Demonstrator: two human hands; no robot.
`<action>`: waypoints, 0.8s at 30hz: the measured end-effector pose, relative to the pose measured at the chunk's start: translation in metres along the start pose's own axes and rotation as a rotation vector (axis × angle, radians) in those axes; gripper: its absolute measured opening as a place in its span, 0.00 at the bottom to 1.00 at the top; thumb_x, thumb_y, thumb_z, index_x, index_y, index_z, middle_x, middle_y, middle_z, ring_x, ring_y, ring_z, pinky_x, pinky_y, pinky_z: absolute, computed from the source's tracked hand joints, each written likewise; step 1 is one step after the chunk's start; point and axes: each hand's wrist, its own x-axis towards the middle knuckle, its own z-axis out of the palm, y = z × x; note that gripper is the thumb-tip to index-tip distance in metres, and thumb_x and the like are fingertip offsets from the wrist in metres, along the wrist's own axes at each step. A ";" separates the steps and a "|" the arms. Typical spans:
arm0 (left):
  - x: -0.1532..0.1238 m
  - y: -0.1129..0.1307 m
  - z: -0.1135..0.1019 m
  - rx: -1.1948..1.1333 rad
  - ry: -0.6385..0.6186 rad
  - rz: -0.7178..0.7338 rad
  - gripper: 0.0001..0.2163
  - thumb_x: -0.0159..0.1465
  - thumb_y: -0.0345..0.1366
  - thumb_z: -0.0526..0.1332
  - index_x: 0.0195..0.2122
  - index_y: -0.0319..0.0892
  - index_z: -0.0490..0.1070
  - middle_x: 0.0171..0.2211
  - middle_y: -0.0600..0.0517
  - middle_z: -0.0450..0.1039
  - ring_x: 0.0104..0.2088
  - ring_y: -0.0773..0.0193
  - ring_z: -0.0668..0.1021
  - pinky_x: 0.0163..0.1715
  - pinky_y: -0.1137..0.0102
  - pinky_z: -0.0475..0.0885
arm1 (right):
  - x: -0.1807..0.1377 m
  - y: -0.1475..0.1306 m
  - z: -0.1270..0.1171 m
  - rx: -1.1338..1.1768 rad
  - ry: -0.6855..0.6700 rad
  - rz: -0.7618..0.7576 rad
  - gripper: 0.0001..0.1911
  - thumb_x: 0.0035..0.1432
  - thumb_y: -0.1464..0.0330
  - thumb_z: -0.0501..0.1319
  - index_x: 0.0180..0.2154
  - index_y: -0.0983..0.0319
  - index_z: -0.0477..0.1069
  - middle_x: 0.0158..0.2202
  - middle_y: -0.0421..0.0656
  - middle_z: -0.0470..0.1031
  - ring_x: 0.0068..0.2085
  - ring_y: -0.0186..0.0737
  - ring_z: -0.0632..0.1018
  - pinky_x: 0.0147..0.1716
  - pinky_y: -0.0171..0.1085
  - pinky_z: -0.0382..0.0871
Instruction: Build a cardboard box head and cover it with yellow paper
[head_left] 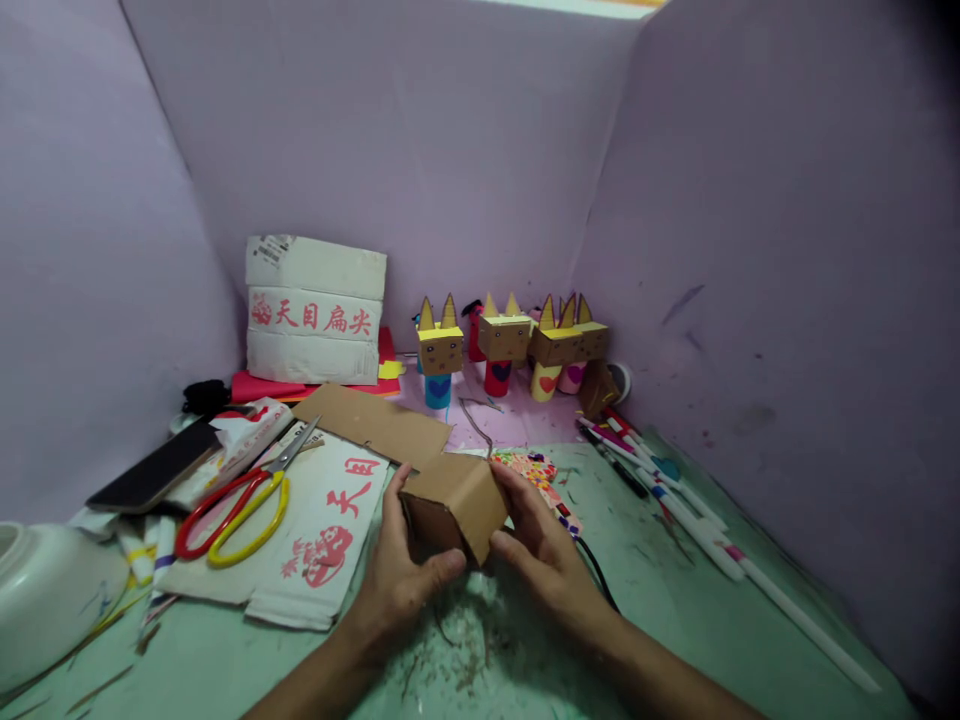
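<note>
Between my hands is a small brown cardboard box (457, 498), folded and tilted, with an open side facing me and to the left. My left hand (405, 565) grips its left side, thumb along the lower front edge. On the other side, my right hand (536, 550) holds the right face with fingers and thumb. A flat piece of brown cardboard (375, 425) lies just behind the box. Red-and-yellow-handled scissors (251, 500) rest to the left on a white printed cardboard piece (300, 560). Behind my right hand is a flower-patterned item (529, 467), partly hidden.
Several box-headed animal figures (506, 345) stand at the back. A white printed carton piece (315, 310) leans at the back left. Several marker pens (675, 500) lie along the right. A dark phone-like slab (157, 465) and a white bowl (52, 600) are at left. Scraps litter the green tabletop (480, 660).
</note>
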 end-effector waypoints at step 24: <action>-0.004 0.039 0.001 -0.777 -0.166 -0.566 0.25 0.59 0.39 0.60 0.57 0.36 0.63 0.42 0.40 0.78 0.44 0.46 0.79 0.45 0.53 0.72 | 0.007 -0.017 -0.007 -0.538 0.036 -0.238 0.38 0.50 0.52 0.66 0.59 0.55 0.61 0.62 0.51 0.61 0.62 0.57 0.61 0.56 0.51 0.60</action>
